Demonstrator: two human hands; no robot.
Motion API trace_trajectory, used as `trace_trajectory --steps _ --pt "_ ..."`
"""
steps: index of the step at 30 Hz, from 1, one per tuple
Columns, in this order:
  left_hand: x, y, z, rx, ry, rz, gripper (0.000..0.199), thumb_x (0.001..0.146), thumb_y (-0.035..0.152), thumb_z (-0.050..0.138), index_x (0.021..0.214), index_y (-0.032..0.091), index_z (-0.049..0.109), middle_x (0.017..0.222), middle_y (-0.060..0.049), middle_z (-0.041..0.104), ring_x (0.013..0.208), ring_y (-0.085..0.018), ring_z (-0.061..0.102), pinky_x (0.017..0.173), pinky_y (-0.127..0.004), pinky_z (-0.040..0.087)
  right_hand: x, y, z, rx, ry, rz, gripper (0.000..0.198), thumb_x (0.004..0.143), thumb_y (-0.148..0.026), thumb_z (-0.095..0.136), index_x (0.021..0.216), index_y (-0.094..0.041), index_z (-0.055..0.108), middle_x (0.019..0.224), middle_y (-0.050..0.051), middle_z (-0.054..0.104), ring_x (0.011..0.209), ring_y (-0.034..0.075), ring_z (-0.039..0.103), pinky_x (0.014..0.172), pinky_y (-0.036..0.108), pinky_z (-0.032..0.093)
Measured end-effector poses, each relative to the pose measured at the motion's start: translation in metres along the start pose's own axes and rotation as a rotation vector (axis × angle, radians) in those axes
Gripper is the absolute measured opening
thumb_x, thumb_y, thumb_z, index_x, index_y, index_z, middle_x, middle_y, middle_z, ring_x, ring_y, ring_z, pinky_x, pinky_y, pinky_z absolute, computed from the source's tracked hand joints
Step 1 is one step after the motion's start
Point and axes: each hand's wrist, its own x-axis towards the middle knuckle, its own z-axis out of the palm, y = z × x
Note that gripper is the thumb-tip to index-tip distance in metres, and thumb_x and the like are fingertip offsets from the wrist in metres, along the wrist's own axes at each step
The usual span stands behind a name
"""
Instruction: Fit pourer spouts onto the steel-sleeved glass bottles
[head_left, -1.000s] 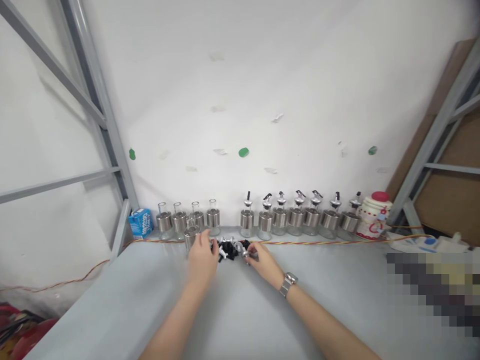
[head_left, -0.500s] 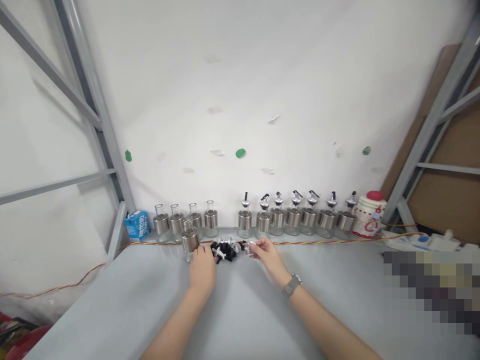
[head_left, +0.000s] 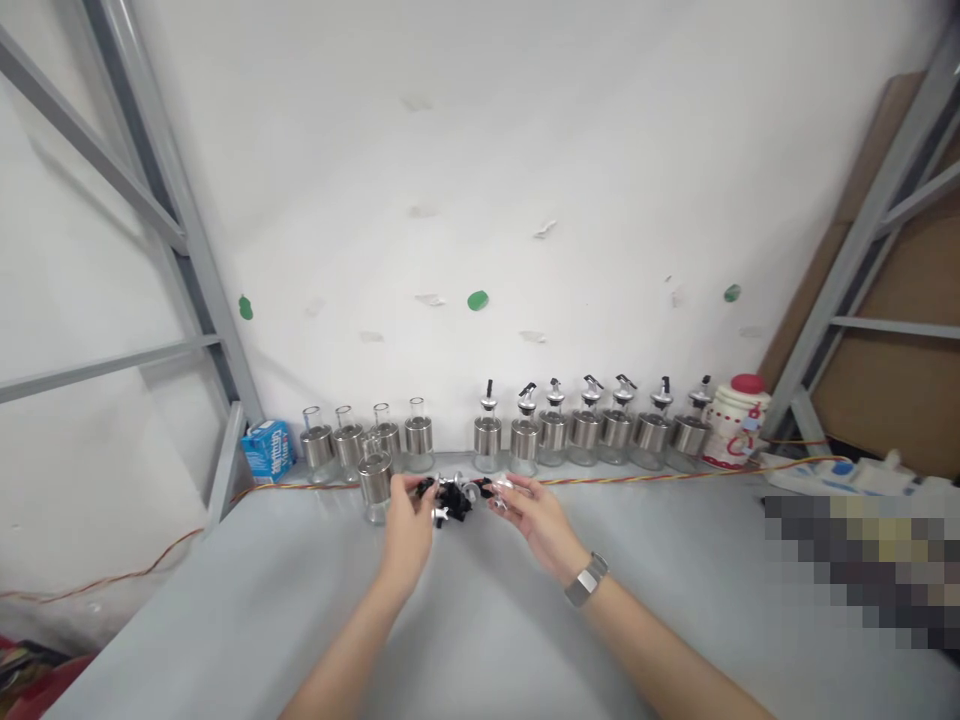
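Observation:
My right hand, with a watch on its wrist, pinches a silver-and-black bottle pour spout. A small heap of similar spouts lies on the table between my hands. At the left edge of this heap my left hand has its fingers closed around the black part of a spout. Just left of that hand stands an open-necked glass bottle with a steel sleeve. Behind it is a row of several more bottles without spouts.
Several bottles fitted with spouts line the wall to the right. A white jar with a red lid ends that row. At the far left sits a blue carton. A twisted red-and-yellow wire runs along the table's back.
My left hand has turned, its fingers lifting from beside the bottle and closing around a spout at the heap's edge. The right hand keeps its spout nearly in place. The view has shifted slightly.

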Motion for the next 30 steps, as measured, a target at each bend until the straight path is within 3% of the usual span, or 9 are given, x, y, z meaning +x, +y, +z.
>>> trace_trajectory --steps 2,7,12,17,20,30 --pt "-0.002 0.003 0.003 -0.101 -0.092 -0.064 0.028 0.069 0.027 0.061 0.09 0.015 0.048 0.083 -0.008 0.063 0.073 -0.019 0.063 0.067 -0.033 0.048 -0.002 0.0 0.002 -0.023 -0.031 -0.002 0.032 0.052 -0.025 0.076 0.077 -0.015 0.06 0.079 0.005 0.067 0.072 0.017 0.062 0.075 0.032 0.045" --pt "-0.006 0.012 0.003 -0.428 -0.309 -0.294 0.038 0.056 0.023 0.071 0.088 0.011 0.055 0.087 -0.011 0.065 0.081 -0.02 0.062 0.073 -0.032 0.048 -0.008 0.0 0.003 -0.073 -0.171 0.065 0.033 0.055 -0.024 0.074 0.085 -0.017 0.062 0.081 0.004 0.066 0.077 0.018 0.061 0.072 0.032 0.045" --pt "-0.006 0.013 0.003 -0.494 -0.289 -0.321 0.036 0.053 0.021 0.072 0.082 0.015 0.052 0.078 -0.006 0.066 0.072 -0.019 0.063 0.067 -0.035 0.051 -0.013 0.001 0.008 -0.151 -0.341 0.081 0.045 0.06 -0.027 0.071 0.101 -0.021 0.054 0.07 0.0 0.063 0.066 0.015 0.061 0.064 0.03 0.045" --pt "-0.005 0.005 0.009 -0.48 -0.267 -0.28 0.025 0.052 0.008 0.064 0.074 0.014 0.055 0.07 -0.004 0.067 0.07 -0.019 0.064 0.069 -0.033 0.05 -0.022 -0.002 0.015 -0.182 -0.446 0.151 0.065 0.06 -0.025 0.07 0.116 -0.027 0.036 0.066 -0.005 0.06 0.058 0.015 0.061 0.062 0.034 0.048" --pt "-0.006 0.0 0.012 -0.456 -0.297 -0.252 0.023 0.053 0.004 0.057 0.073 0.014 0.06 0.072 -0.005 0.069 0.074 -0.02 0.064 0.072 -0.032 0.048 -0.023 -0.001 0.015 -0.215 -0.449 0.19 0.069 0.062 -0.024 0.068 0.119 -0.026 0.028 0.064 -0.005 0.06 0.053 0.015 0.061 0.056 0.034 0.049" --pt "-0.006 0.006 0.009 -0.503 -0.369 -0.248 0.025 0.055 0.011 0.065 0.08 0.014 0.065 0.082 -0.006 0.069 0.08 -0.02 0.063 0.08 -0.033 0.046 -0.016 0.005 0.01 -0.191 -0.318 0.157 0.06 0.058 -0.023 0.07 0.108 -0.021 0.038 0.059 -0.005 0.058 0.054 0.015 0.059 0.05 0.031 0.049"
